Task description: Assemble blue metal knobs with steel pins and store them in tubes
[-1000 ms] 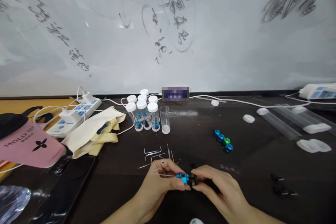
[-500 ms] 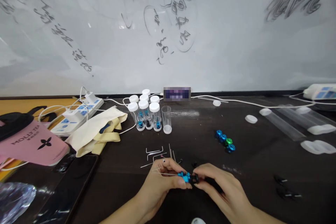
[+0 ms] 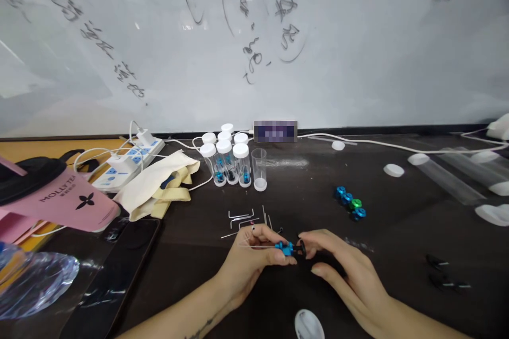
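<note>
My left hand (image 3: 256,251) pinches a small blue metal part (image 3: 284,248) between thumb and fingers. From its left side a thin pale rod (image 3: 258,246) sticks out across the fingers. A black piece with a round disc end (image 3: 303,249) sits on the part's right side, pointing at my other hand. My right hand (image 3: 345,270) is open beside that disc, thumb and fingers apart. Its fingertips are close behind the disc; whether they touch it I cannot tell. Just beyond my left hand lie several L-shaped hex keys (image 3: 242,217).
Capped clear tubes (image 3: 240,161) holding blue parts stand at the back, beside an uncapped tube (image 3: 260,169). Blue and green metal parts (image 3: 350,202) lie right of centre, black pieces (image 3: 441,275) further right. A pink cup (image 3: 75,198), power strip (image 3: 119,172) and phone (image 3: 113,280) occupy the left.
My right thumb and fingers have spread and come off the black piece, whose disc end now shows. The view has tilted down and shifted a little left.
</note>
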`<state>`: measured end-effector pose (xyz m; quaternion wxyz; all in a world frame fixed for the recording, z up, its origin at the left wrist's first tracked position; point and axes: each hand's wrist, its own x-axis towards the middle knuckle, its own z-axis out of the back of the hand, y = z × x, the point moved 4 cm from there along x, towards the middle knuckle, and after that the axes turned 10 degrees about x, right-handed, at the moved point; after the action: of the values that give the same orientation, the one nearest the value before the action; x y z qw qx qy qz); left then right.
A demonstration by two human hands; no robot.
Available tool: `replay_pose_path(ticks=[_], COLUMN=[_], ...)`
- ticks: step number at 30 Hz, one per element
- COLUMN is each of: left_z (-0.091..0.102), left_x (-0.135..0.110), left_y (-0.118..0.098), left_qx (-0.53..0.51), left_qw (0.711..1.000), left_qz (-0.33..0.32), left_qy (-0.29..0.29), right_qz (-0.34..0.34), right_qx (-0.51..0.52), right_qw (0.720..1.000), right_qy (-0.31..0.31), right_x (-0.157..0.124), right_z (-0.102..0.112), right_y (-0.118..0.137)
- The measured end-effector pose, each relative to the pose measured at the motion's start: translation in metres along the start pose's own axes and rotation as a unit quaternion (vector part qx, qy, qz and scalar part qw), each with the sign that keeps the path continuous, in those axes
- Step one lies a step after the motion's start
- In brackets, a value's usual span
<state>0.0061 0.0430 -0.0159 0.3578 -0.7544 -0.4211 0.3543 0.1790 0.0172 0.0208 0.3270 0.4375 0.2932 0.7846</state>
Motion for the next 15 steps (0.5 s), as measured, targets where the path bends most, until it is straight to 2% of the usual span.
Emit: replay_pose_path(ticks=[4,15], left_z=[-0.0004,-0.0001], left_x=[-0.0003,0.0000], left_y=[-0.0017,0.0010], left_qx=[-0.002,-0.001], left_qw=[1.000,1.000], left_qz=[-0.004,-0.001], left_qy=[0.007,0.004], right_qz=[0.022,0.015], right_qx=[0.008,0.013], right_qw=[1.000,1.000], right_qy=[0.005,0.007], right_x=[-0.0013,-0.0018], right_z=[-0.0006,0.0003], right_y=[0.0018,0.0022])
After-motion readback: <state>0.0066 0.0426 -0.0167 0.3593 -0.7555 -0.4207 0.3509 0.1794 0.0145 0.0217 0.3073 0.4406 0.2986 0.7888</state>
